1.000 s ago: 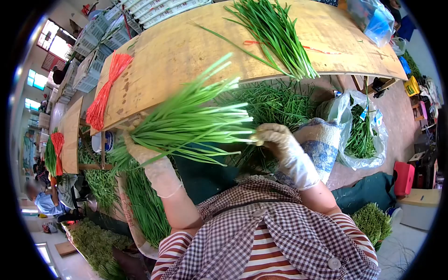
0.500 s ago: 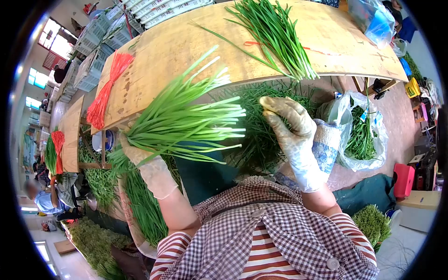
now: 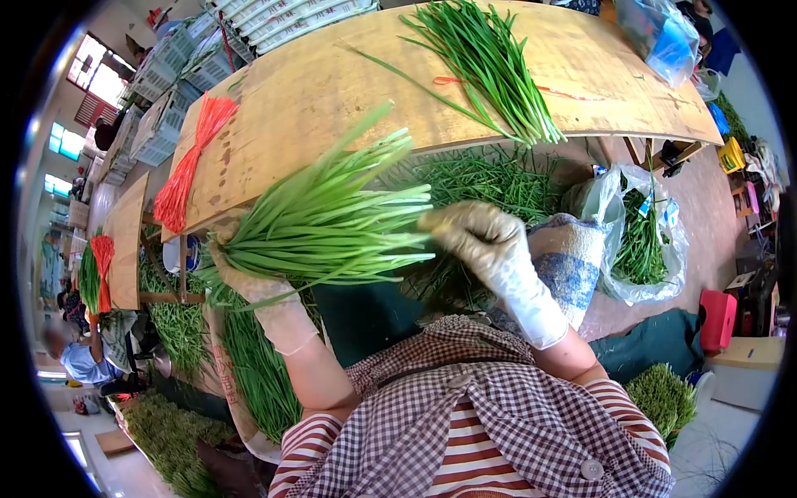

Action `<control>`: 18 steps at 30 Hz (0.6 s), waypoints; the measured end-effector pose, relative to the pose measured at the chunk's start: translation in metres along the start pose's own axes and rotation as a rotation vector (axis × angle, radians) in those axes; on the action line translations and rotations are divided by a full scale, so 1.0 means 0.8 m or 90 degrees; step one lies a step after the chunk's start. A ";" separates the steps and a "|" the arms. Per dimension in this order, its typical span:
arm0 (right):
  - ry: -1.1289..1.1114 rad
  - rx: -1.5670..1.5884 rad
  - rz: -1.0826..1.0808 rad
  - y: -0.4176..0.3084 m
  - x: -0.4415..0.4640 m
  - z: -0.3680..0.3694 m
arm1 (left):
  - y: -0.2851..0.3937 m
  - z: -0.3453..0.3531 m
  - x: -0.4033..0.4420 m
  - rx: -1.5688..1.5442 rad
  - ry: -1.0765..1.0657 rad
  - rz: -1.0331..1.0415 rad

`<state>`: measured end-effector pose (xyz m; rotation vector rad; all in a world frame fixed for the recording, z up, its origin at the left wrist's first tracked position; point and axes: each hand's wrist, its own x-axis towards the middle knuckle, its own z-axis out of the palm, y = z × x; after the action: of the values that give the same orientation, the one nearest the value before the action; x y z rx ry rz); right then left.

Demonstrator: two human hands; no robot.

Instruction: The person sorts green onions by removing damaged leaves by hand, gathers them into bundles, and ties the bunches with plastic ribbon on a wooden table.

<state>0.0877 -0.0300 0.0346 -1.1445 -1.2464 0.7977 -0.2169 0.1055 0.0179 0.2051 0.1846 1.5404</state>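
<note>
A fanned bunch of long green stalks point(image 3: 324, 220) is gripped in my left hand point(image 3: 249, 278), which wears a pale glove and wraps round the leafy end. The pale stalk ends point right. At those ends is my gloved right hand point(image 3: 477, 241), its fingers pinched together and slightly blurred; anything between the fingertips is too small to make out. Another bunch of green stalks point(image 3: 498, 75) lies on the wooden table point(image 3: 315, 91), with a red tie under it. A bundle of red ties point(image 3: 193, 162) hangs over the table's left edge.
Loose green leaves point(image 3: 498, 187) lie below the table edge. A clear plastic bag of greens point(image 3: 643, 249) stands at the right, beside a white and blue sack point(image 3: 569, 249). More stalks point(image 3: 261, 365) fill a container at lower left. Another person point(image 3: 83, 357) sits far left.
My right hand moved away from the stalk ends with its fingers spread, then came back left to them and closed. The bunch in my left hand shifted slightly.
</note>
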 end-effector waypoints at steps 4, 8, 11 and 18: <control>0.119 -0.168 -0.070 -0.002 0.026 -0.012 | -0.020 0.015 -0.011 0.023 0.052 0.014; -0.050 -0.367 -0.101 0.007 0.043 -0.007 | -0.028 0.002 -0.003 0.010 0.024 -0.001; 0.000 -0.109 0.121 0.010 0.040 0.001 | -0.037 0.013 -0.004 0.038 0.059 0.015; -0.102 -0.376 -0.234 0.015 0.056 -0.004 | -0.053 0.020 -0.009 0.052 0.006 0.025</control>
<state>0.1007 0.0148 0.0369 -1.2695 -1.8358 0.2444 -0.1723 0.0968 0.0229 0.2673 0.2532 1.5750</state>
